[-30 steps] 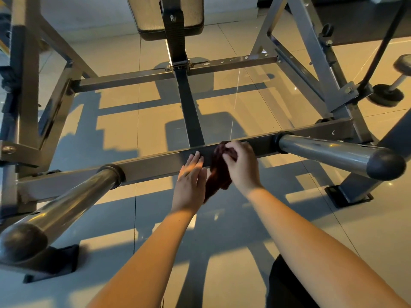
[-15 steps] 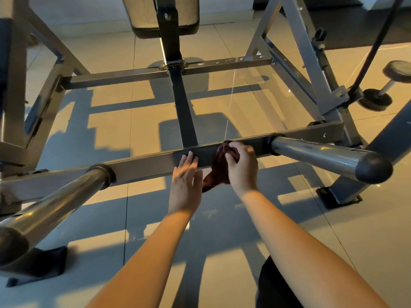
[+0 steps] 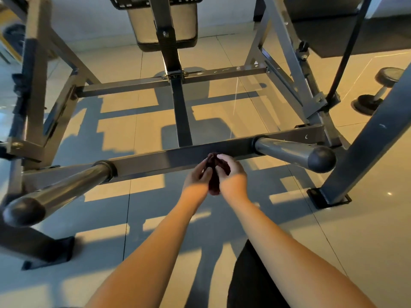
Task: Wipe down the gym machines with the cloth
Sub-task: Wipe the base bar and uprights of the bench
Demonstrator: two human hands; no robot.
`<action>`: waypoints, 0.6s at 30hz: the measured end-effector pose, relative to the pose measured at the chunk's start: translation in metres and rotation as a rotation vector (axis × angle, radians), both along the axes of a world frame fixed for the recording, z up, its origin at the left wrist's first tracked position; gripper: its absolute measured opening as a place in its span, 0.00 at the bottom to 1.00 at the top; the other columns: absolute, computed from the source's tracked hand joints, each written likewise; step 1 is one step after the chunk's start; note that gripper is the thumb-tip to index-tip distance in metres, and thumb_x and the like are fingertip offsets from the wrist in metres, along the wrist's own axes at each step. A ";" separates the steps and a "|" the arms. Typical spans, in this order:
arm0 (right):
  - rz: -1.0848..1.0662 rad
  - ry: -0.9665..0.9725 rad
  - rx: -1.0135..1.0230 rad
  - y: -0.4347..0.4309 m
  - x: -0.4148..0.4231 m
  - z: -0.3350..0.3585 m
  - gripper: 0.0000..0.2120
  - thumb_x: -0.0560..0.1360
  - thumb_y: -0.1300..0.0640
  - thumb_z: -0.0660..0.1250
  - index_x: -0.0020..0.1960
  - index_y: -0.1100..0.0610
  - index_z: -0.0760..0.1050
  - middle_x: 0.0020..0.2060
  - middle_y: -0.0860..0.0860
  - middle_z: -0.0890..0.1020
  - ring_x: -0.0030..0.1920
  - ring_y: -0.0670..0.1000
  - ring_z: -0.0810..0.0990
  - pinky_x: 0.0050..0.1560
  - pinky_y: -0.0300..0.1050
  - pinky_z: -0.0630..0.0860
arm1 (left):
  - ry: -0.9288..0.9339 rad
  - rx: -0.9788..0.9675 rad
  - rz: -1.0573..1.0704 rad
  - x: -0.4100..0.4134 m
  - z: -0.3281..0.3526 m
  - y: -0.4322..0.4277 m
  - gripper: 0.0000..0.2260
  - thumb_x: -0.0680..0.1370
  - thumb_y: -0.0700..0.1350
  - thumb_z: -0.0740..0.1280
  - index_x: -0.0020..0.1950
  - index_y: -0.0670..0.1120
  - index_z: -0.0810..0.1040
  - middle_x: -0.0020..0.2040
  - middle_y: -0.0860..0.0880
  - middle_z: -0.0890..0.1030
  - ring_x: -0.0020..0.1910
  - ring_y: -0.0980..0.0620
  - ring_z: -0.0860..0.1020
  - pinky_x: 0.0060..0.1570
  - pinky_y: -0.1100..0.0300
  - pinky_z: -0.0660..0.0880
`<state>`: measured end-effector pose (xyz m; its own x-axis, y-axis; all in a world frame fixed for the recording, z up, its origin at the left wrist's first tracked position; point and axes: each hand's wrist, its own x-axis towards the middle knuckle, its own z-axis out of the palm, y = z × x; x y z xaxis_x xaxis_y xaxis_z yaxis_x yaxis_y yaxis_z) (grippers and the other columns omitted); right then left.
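Against the near edge of the machine's crossbar (image 3: 155,161), the left hand (image 3: 196,176) and right hand (image 3: 231,172) both curl their fingers round a bunched dark red cloth (image 3: 214,182), its tail hanging between the wrists. Open tiled floor (image 3: 133,121) lies under the frame, between one round peg (image 3: 62,190) and another peg (image 3: 287,150). How much cloth the palms cover is hidden; a padded seat (image 3: 144,25) is cut off at the top.

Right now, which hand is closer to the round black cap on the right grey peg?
Right. The right hand sits left of the round black cap; the left hand is farther left.
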<state>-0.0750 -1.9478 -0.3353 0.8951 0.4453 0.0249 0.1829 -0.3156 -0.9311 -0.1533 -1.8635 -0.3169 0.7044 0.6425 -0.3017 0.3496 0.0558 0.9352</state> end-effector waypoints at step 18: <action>-0.349 0.174 -0.177 -0.097 -0.014 0.025 0.09 0.82 0.56 0.59 0.61 0.47 0.72 0.60 0.52 0.76 0.57 0.53 0.76 0.51 0.45 0.72 | 0.063 0.147 -0.222 0.022 0.015 -0.075 0.09 0.83 0.49 0.63 0.61 0.50 0.78 0.51 0.49 0.82 0.48 0.49 0.80 0.42 0.57 0.76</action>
